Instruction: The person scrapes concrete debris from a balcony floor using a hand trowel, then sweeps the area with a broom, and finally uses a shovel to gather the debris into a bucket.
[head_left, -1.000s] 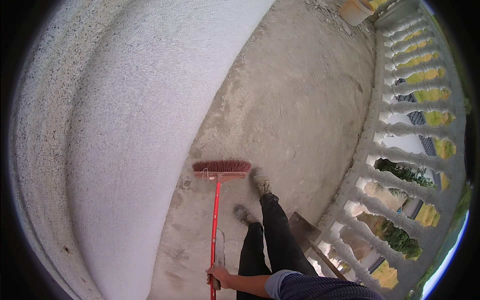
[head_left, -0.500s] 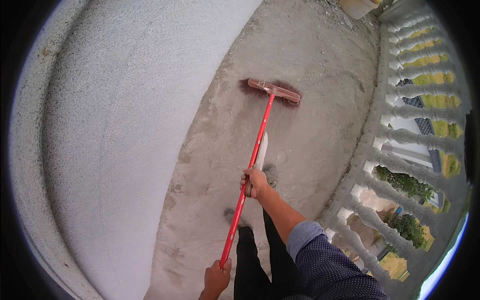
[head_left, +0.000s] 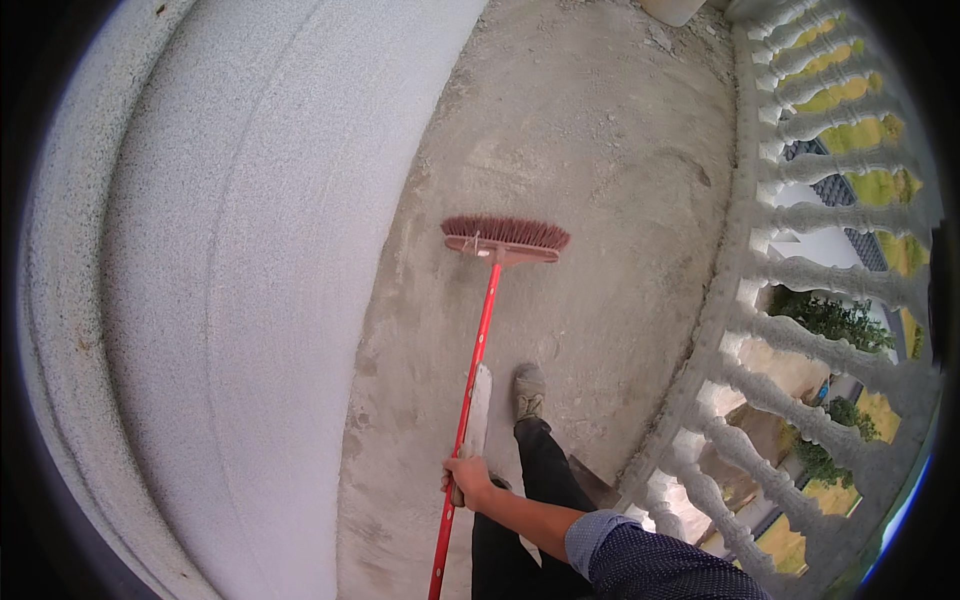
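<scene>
Right hand [head_left: 468,480] clenched around the red metal broom handle [head_left: 476,360]; left hand not visible. Red-bristled broom head [head_left: 505,238] rests on the dusty grey concrete floor [head_left: 590,150], far of the shoe. Dust and grit cover the floor throughout; sweeping appears incomplete.

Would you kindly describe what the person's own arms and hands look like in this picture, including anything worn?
Only one arm shows. The right hand is bare, with no glove, ring or watch visible. The forearm is bare as far as a rolled-up cuff with a lighter blue-grey lining. Above it, the sleeve is dark navy with a fine pattern of tiny pale dots. The left hand is out of view.
</scene>
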